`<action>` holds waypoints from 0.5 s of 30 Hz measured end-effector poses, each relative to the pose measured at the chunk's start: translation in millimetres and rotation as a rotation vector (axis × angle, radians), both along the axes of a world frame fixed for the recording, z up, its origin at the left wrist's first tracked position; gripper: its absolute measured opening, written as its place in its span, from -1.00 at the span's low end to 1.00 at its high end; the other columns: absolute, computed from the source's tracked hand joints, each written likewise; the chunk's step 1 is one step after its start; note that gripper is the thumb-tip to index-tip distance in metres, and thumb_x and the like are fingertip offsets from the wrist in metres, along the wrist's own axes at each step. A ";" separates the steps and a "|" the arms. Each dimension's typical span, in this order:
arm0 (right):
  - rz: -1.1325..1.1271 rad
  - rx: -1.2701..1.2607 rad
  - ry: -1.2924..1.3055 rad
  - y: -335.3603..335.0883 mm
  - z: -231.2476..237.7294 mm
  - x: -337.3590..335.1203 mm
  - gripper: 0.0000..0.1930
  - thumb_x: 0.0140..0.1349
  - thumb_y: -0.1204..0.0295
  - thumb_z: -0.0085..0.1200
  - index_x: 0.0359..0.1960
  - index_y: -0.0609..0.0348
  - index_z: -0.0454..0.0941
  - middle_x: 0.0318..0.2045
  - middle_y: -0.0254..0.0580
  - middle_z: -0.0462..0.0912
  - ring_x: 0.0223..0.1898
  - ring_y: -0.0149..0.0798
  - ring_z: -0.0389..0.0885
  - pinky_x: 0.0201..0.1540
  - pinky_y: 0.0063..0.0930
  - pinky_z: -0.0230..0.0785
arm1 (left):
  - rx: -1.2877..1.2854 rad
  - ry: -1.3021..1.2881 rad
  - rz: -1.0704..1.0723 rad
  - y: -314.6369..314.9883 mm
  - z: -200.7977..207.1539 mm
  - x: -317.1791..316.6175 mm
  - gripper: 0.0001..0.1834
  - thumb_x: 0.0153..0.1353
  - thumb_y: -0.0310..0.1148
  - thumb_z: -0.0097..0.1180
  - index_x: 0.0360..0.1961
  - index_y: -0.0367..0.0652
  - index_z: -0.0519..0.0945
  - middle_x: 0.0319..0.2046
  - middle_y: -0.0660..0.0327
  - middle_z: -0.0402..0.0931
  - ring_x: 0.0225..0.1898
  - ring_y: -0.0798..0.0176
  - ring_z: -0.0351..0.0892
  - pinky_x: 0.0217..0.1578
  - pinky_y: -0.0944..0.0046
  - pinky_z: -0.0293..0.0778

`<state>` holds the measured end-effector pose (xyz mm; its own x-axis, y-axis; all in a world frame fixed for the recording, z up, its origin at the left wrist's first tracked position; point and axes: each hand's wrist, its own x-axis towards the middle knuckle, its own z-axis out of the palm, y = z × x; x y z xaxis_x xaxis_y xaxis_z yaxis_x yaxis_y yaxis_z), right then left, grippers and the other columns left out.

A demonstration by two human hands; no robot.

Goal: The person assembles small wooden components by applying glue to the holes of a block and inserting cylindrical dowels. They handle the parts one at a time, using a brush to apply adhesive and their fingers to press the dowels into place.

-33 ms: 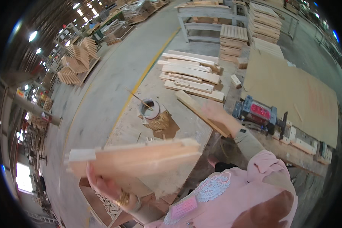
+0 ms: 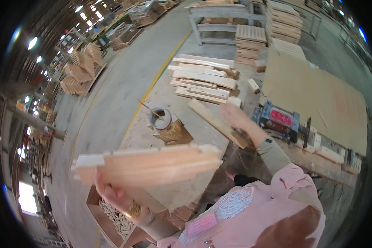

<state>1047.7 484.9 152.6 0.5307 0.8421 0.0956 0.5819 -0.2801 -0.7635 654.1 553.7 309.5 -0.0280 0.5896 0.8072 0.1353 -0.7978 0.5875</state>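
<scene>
Wooden panel [image 2: 149,165] in left hand [image 2: 111,192] grip, right hand [image 2: 234,115] – on plank [image 2: 217,122]

I stood in a big workshop with a grey concrete floor [image 2: 124,82] crossed by a yellow line [image 2: 153,87], ceiling lamps [image 2: 32,42] glowing, timber stacks [image 2: 80,68] along one side.

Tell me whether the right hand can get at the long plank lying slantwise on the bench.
Probably yes: the right hand hovers right beside the long plank, nothing lies between them, and it looks empty, though blurred.
</scene>
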 end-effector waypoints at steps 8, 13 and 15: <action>0.380 0.387 -0.803 -96.1 182.9 -89.2 -0.26 -0.06 0.19 0.19 0.22 -0.02 0.19 0.17 0.04 0.20 0.14 0.11 0.23 0.15 0.01 0.04 | -0.158 -0.152 -0.493 11.6 6.4 137.1 -0.50 0.15 -0.36 -0.01 0.11 -0.33 0.28 0.07 0.07 0.31 0.09 0.14 0.33 0.05 0.16 0.34; -0.049 0.453 -0.974 -104.2 180.2 -37.9 -0.24 -0.09 0.23 0.14 0.23 -0.04 0.16 0.11 0.14 0.20 0.08 0.10 0.26 0.06 0.02 0.11 | -0.214 -0.112 -0.569 -30.5 36.8 226.4 -0.54 0.15 -0.35 -0.01 0.07 -0.32 0.33 0.08 0.04 0.30 0.11 0.11 0.31 0.07 0.13 0.34; -0.119 0.391 -0.917 -122.7 184.3 -5.2 -0.26 -0.10 0.24 0.14 0.21 -0.01 0.19 0.05 0.11 0.26 0.02 0.06 0.29 0.01 -0.04 0.15 | -0.783 -0.523 -0.788 -54.4 65.5 269.9 -0.57 0.17 -0.35 -0.05 0.05 -0.30 0.36 0.05 0.04 0.34 0.09 0.15 0.34 0.06 0.15 0.35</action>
<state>1042.5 362.3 336.9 0.1915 0.6104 0.7686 0.9762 -0.1998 -0.0846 924.1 499.3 375.0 0.3415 0.9123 0.2263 -0.6203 0.0379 0.7835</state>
